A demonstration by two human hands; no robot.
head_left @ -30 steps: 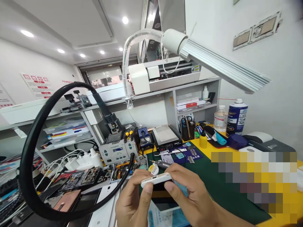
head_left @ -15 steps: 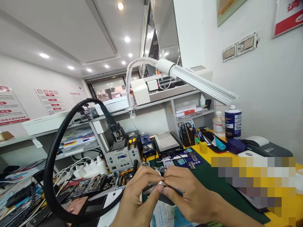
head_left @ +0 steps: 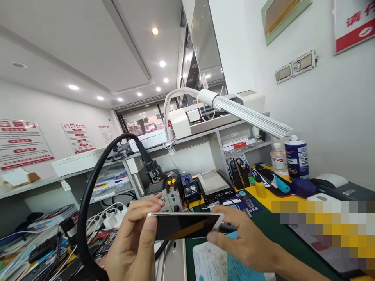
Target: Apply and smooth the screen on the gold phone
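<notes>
A smartphone (head_left: 187, 226) with a pale rim lies sideways between my two hands, its dark glossy screen turned toward me. My left hand (head_left: 131, 238) grips the left end, thumb at the front and fingers behind. At the other end, my right hand (head_left: 243, 238) pinches the corner between thumb and fingers. Something dark shows beside the right fingers; I cannot make out what it is. Below the phone, a white and blue printed packet (head_left: 209, 259) rests on the green mat (head_left: 263, 224). A pale flat panel (head_left: 176, 259) lies left of the packet.
A thick black hose (head_left: 88, 195) arches at the left, near my left hand. Behind stand a blue soldering-station unit (head_left: 187, 181) and a flat heating plate (head_left: 215, 185). A lamp (head_left: 252, 115) hangs above. A spray can (head_left: 297, 158) and yellow bottle (head_left: 260, 187) stand right.
The smartphone has turned from nearly edge-on to screen toward me. My hands, close together before, now hold its opposite ends. The camera view has shifted slightly up and left.
</notes>
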